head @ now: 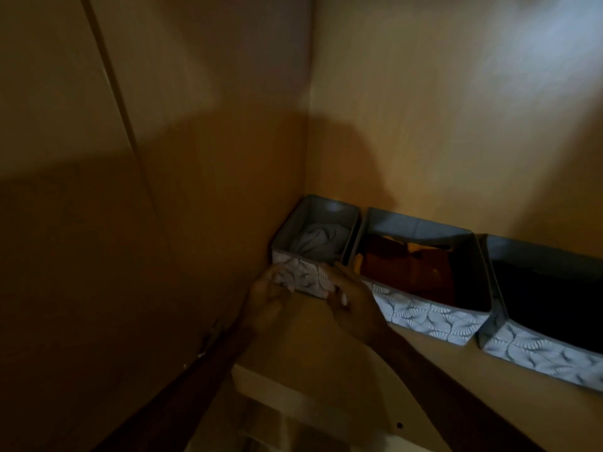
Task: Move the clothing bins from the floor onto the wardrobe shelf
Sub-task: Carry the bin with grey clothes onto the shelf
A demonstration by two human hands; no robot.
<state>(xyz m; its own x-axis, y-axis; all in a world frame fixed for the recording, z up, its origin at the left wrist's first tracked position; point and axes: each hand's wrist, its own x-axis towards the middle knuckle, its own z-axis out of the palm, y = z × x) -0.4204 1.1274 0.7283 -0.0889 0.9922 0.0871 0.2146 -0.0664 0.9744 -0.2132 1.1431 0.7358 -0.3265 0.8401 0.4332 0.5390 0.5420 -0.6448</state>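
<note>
Three fabric clothing bins stand in a row on the wardrobe shelf (310, 334), each with grey walls and a pale leaf-patterned front.

The small bin (293, 230) sits in the rear left corner, against the wardrobe's side wall (195, 190) and close to the back wall (456, 125). It holds a bunched grey garment (321, 244).

The middle bin (430, 321) stands just beside it on the right, their adjoining walls touching or nearly so. It holds rust-brown folded clothing (411, 272).

The right bin (538, 353) follows, close against the middle bin and partly cut off by the frame edge. Its contents are dark and cannot be identified.

Both hands are at the patterned front of the small bin. The left hand (270, 288) is at the front left corner with its fingers curled round that corner, so its grip is closed on the bin. The right hand (350, 296) lies at the front right corner with its fingertips on the bin. In the dim, blurred view the inspector cannot tell whether this grip pinches the corner or only presses against it.

Both forearms reach in from the lower edge of the frame. A shadow falls across the side wall and the corner.
</note>
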